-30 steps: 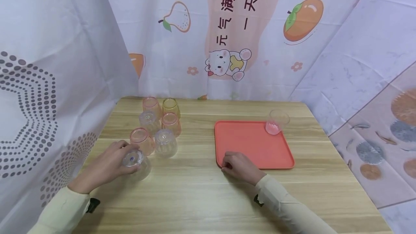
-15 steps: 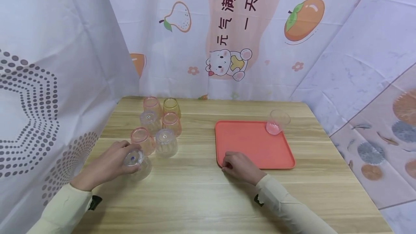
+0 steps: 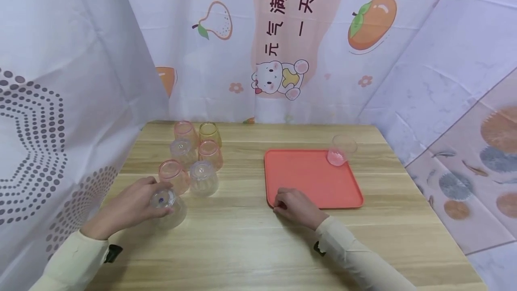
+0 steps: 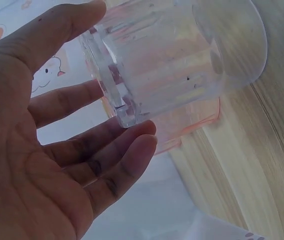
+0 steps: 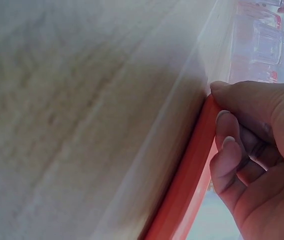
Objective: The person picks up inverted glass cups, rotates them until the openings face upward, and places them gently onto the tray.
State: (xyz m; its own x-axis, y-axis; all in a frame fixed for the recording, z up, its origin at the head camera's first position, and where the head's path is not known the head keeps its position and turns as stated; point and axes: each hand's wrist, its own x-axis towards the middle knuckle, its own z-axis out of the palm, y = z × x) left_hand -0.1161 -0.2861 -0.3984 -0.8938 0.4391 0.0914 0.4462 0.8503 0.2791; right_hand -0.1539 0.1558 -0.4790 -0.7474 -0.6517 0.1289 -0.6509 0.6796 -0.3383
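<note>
My left hand [image 3: 131, 205] holds an upside-down clear glass [image 3: 168, 208] by its base, thumb on one side and fingers on the other. The left wrist view shows the thick base of this glass [image 4: 182, 55] close to the palm, its mouth towards the wooden table. At the near left corner of the red tray [image 3: 311, 176] is my right hand [image 3: 299, 208], fingers curled. In the right wrist view the thumb and fingertips pinch the rim of the tray [image 5: 187, 185]. An upright clear glass [image 3: 341, 149] stands at the tray's back right corner.
Behind the left hand several glasses stand in a close group: pink glasses [image 3: 174, 178], clear glasses [image 3: 203, 181] and a yellow glass [image 3: 211, 134]. The wooden table [image 3: 242, 246] ends at printed curtains [image 3: 238, 57] at the back and sides.
The head view has shifted very slightly. Both hands, the held glass and the tray keep their places on the table.
</note>
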